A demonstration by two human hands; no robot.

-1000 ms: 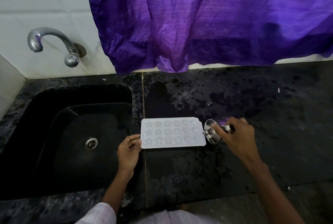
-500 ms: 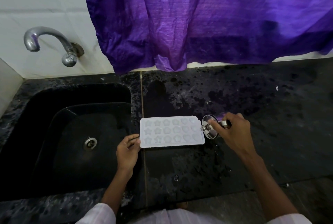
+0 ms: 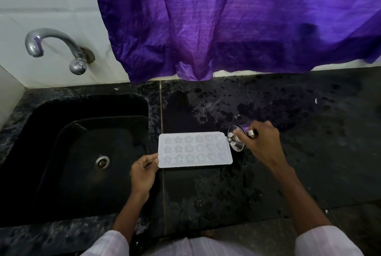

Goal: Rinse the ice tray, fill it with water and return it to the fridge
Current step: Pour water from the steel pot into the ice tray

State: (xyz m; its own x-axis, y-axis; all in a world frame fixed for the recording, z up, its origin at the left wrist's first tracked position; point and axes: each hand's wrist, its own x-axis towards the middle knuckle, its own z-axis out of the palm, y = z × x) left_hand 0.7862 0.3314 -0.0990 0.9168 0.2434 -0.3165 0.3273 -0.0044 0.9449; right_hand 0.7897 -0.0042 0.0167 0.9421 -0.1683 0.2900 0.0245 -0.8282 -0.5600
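A white ice tray with star and heart moulds lies flat on the black stone counter, just right of the sink. My left hand pinches its near left corner. My right hand grips a small steel vessel, tipped on its side with the spout at the tray's far right corner. A thin trickle seems to leave the spout; water in the moulds is too faint to judge.
A black sink with a steel drain lies to the left. A chrome tap juts from the white tiled wall above it. A purple curtain hangs over the counter's back edge. The counter looks wet.
The steel vessel in my right hand has tipped a little further towards the tray's right end. My left hand has stayed at the tray's corner.
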